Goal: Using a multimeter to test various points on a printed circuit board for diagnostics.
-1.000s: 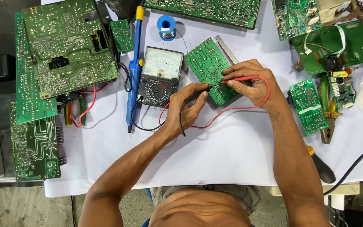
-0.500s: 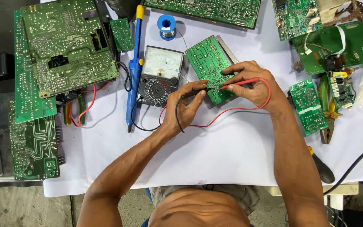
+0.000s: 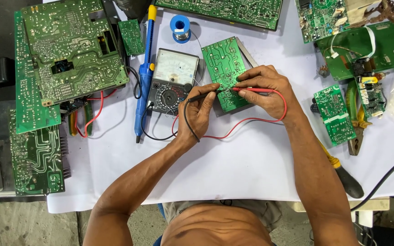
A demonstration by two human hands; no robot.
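A green circuit board (image 3: 222,64) lies solder side up in the middle of the white-covered table. My left hand (image 3: 200,114) grips a black test probe (image 3: 204,96) whose tip touches the board. My right hand (image 3: 266,89) pinches a red test probe (image 3: 251,89), its tip also on the board close to the black one. Red and black leads loop below my hands back to an analog multimeter (image 3: 173,81) standing just left of the board.
A blue soldering iron (image 3: 144,77) lies left of the meter, a solder spool (image 3: 180,28) above it. Large green boards (image 3: 69,50) fill the left side, smaller boards (image 3: 336,114) and pliers (image 3: 355,120) the right. A yellow-handled screwdriver (image 3: 345,175) rests near my right forearm.
Both hands stay on the board; the probe tips have shifted only slightly closer together. Nothing else has moved.
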